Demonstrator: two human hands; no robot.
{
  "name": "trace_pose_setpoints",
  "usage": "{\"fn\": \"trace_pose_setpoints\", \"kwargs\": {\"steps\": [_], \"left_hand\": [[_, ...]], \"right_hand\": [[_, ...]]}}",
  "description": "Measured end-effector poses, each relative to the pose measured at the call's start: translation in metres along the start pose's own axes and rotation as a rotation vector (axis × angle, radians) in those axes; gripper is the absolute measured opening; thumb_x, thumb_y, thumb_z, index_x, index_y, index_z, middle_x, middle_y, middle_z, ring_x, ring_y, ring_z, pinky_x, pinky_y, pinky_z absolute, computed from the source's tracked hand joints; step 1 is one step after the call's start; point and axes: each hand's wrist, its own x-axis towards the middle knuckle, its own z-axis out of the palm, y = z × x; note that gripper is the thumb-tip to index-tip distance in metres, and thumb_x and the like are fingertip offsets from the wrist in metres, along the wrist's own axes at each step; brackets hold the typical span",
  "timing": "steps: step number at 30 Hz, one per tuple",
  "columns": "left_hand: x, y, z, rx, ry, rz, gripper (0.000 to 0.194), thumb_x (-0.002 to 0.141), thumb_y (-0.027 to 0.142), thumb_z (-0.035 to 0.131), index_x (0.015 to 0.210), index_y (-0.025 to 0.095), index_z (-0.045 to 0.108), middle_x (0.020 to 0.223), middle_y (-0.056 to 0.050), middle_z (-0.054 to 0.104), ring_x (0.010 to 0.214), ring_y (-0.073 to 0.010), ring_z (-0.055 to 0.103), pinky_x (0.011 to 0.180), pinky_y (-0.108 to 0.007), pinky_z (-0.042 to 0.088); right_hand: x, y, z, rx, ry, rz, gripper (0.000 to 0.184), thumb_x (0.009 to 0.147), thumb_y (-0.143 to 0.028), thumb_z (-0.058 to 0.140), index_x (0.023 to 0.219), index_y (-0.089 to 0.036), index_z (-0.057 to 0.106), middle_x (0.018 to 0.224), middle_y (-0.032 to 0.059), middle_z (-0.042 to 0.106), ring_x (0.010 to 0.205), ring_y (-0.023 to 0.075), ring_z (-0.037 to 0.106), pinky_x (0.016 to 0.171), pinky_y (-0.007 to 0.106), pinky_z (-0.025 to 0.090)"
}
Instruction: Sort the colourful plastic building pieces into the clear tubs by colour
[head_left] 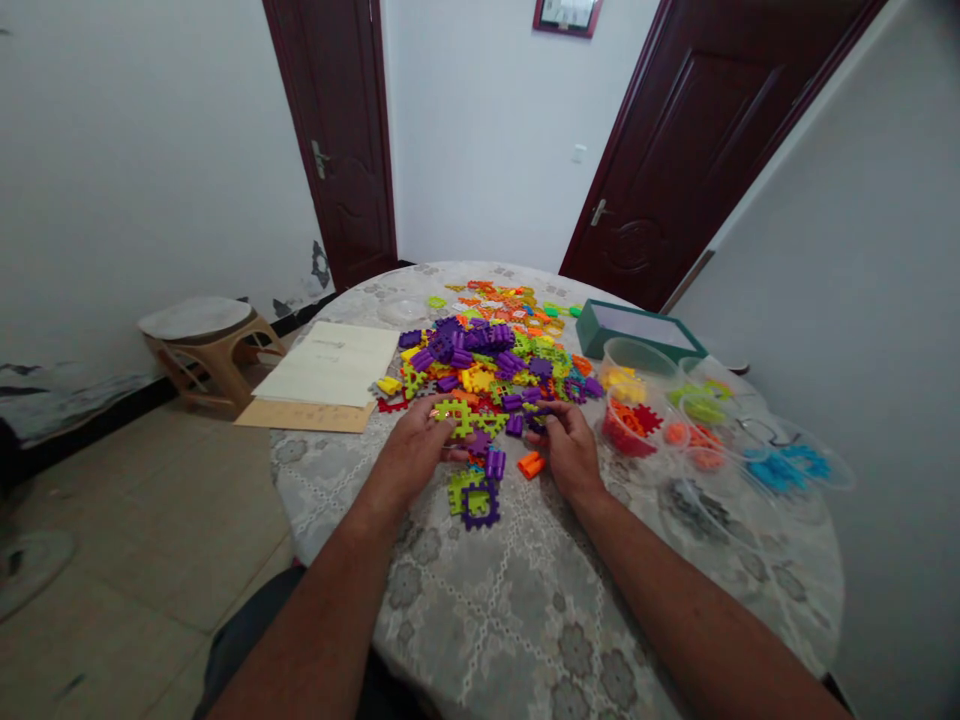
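My left hand [421, 436] grips a lime-green notched building piece [455, 416] between thumb and fingers, at the near edge of a mixed pile of plastic building pieces [480, 350]. To its right, my right hand [571, 445] is closed around a dark purple building piece [535, 416], partly hidden by the fingers. Between and below the hands lie a purple double-tube connector [495, 464], an orange double-tube connector [532, 465] and a purple square frame piece [480, 506]. That frame overlaps a green notched piece [457, 492].
Clear round tubs of sorted pieces stand at right, holding red pieces [631, 430], blue pieces [787, 467] and grey pieces [697, 508]. Behind them is a green box [637, 330]. White paper [330, 362] lies left on the patterned tablecloth [517, 600]. A stool [210, 350] stands beyond.
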Motion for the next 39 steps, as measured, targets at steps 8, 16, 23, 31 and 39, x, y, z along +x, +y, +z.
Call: {"fn": "trace_pose_setpoints", "kwargs": {"steps": [8,16,23,31,39], "left_hand": [[-0.013,0.006,0.001,0.076,-0.031,0.016,0.048,0.088,0.017,0.064,0.136,0.020,0.061,0.102,-0.009,0.075,0.079,-0.0215,0.078,0.064,-0.032,0.066],[0.006,-0.005,-0.004,0.044,0.009,0.018,0.049,0.085,0.015,0.064,0.134,0.018,0.060,0.103,-0.010,0.075,0.079,-0.0218,0.078,0.066,-0.033,0.067],[0.008,-0.011,-0.001,0.059,-0.030,0.007,0.048,0.086,0.017,0.063,0.134,0.019,0.059,0.103,-0.011,0.076,0.084,-0.0242,0.080,0.064,-0.031,0.066],[0.006,-0.009,0.001,0.100,-0.066,-0.003,0.046,0.089,0.020,0.065,0.135,0.018,0.058,0.107,-0.011,0.075,0.085,-0.0241,0.080,0.068,-0.033,0.067],[0.000,-0.013,0.006,0.029,-0.215,-0.086,0.051,0.087,0.032,0.077,0.133,0.021,0.060,0.108,-0.010,0.075,0.081,-0.0221,0.079,0.070,-0.034,0.066]], "right_hand": [[-0.003,0.003,-0.003,-0.049,-0.120,-0.007,0.012,0.077,-0.026,0.061,0.088,-0.024,0.064,0.133,0.0060,0.068,0.111,0.0262,0.067,0.083,0.039,0.062],[0.001,0.005,-0.006,-0.341,-0.185,-0.241,0.023,0.091,-0.033,0.050,0.089,-0.023,0.071,0.123,0.0087,0.073,0.121,0.0281,0.064,0.108,0.045,0.046],[0.002,0.007,-0.005,-0.421,-0.096,-0.328,0.023,0.088,-0.025,0.053,0.102,-0.023,0.072,0.115,0.0079,0.075,0.113,0.0249,0.067,0.106,0.044,0.048],[0.002,-0.006,-0.009,-0.304,0.021,-0.397,0.017,0.091,-0.021,0.055,0.094,-0.023,0.072,0.105,0.0061,0.074,0.104,0.0239,0.068,0.098,0.043,0.052],[-0.040,-0.030,0.005,-0.185,-0.352,-0.614,0.025,0.096,-0.009,0.053,0.095,-0.026,0.072,0.105,0.0048,0.074,0.103,0.0208,0.070,0.094,0.040,0.055]]}}
